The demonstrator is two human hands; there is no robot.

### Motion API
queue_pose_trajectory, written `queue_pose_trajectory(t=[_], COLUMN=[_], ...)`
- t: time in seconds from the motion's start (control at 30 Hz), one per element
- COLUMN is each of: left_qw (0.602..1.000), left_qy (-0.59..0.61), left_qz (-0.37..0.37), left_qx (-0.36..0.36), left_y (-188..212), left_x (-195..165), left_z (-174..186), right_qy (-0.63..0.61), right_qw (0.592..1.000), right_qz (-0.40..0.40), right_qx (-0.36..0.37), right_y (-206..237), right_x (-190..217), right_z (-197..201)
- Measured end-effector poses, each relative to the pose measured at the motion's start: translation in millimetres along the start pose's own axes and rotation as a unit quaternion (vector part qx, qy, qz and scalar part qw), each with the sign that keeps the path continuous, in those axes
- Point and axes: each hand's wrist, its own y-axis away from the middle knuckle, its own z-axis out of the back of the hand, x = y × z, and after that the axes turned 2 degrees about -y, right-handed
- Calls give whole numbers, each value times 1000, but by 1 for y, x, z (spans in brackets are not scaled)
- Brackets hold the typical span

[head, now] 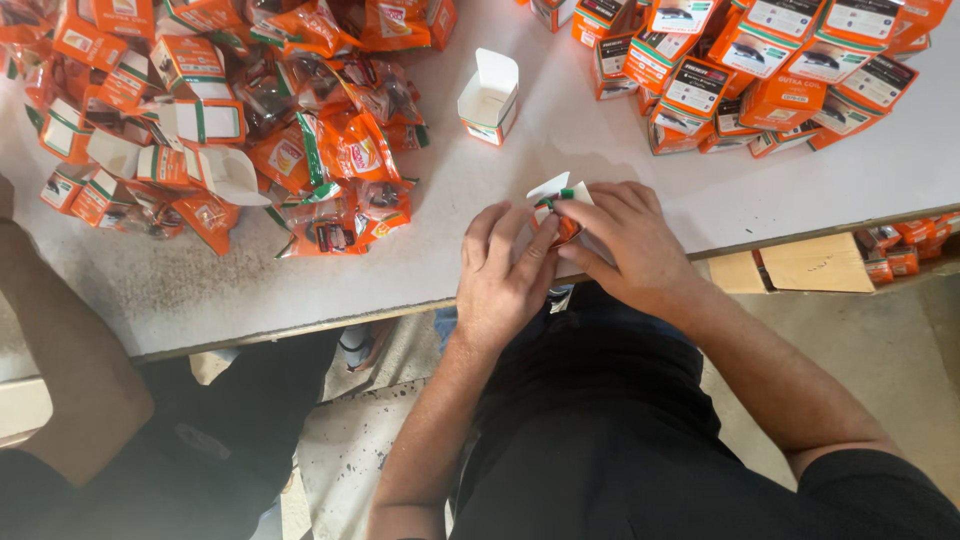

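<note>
My left hand (505,270) and my right hand (625,240) meet at the table's front edge around a small orange, white and green carton (553,203) with its white flap up. Both hands grip it, and an orange packet shows between my fingers at the carton's mouth. Most of the carton is hidden under my fingers. An open, empty carton (489,97) stands upright farther back on the white table (480,180).
A heap of orange plastic packets and flat open cartons (230,120) covers the table's left. Closed orange cartons (760,70) are piled at the back right. Another person's arm (60,350) is at the left. More cartons lie in a cardboard box (820,262) below the right edge.
</note>
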Motion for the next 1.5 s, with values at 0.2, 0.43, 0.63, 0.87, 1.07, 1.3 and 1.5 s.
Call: queue_pose_trajectory(t=[0.2,0.43,0.63,0.87,1.07,1.3,1.5], left_qw=[996,991,972,963,965,997,993], left_qy=[89,107,188,228,225,45,47], left_qz=[26,78,119,129,125,-39,-62], left_qx=[11,-9,71,61,53,41,88], left_y=[-2,-2,0,8,1,15,7], left_x=[4,-1,6,10,7,12,12], left_z=[1,-2,0,-6,-1,-4,3], right_qy=[-45,-27,-317,-121,-130,66,160], right_qw=[996,998,925,989,989,987,975], right_qz=[23,36,-209,81,56,141,139], right_qx=[-73,-51,-6,-21,-35,-27,-61], right_y=[0,-3,-7,-1,-3,3,16], right_x=[3,-3,-12,-10,-8,-4,0], right_z=[0,-3,-12,-2,-8,1,8])
